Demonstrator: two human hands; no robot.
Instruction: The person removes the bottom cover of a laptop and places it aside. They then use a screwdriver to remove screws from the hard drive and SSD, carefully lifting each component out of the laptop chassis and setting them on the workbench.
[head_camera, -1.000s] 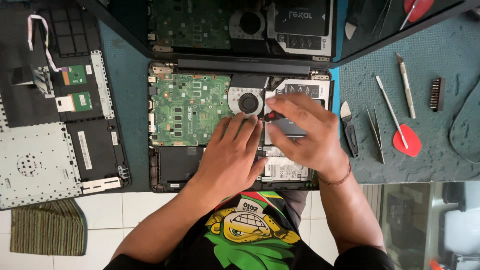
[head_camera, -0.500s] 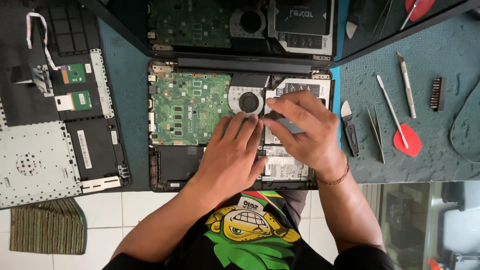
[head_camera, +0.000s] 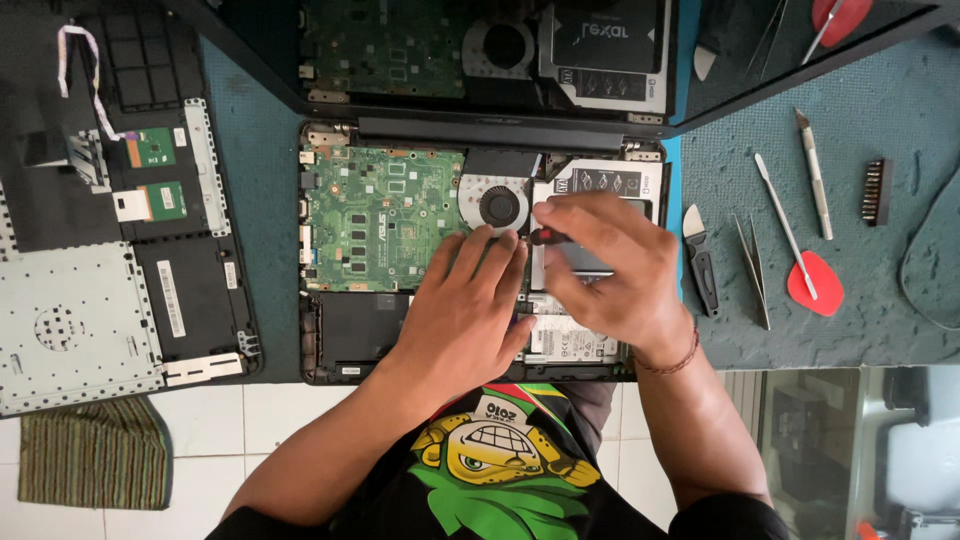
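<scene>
- A teal work mat (head_camera: 850, 330) on a bench is seen from above, with white floor tiles below its near edge; an opened laptop base (head_camera: 480, 250) lies at the centre of the mat.
- Inside the base, the green mainboard (head_camera: 385, 215) is exposed on the left, the round cooling fan (head_camera: 497, 207) in the middle, and a drive bay on the right.
- The right hand (head_camera: 610, 265) is held over the drive bay, fingers curled and pinched on a small red-tipped screwdriver (head_camera: 545, 237); the tip itself is hidden.
- The left hand (head_camera: 465, 310) is laid flat just beside it, fingers pressed together and pointing toward the fan.
- Compared with the pictures from a moment ago, both hands are found in nearly the same place; only a slight shift of the right fingers is noted, so the work on this one spot is judged to be continuing.
- Open room: bare mat is left between the base and the tools on the right, namely a pry tool (head_camera: 700, 262), tweezers (head_camera: 752, 270), a red-ended spudger (head_camera: 790, 235) and a craft knife (head_camera: 814, 172).
- Edges: the raised screen closes the far side; the removed bottom cover (head_camera: 90, 320) lies on the left.
</scene>
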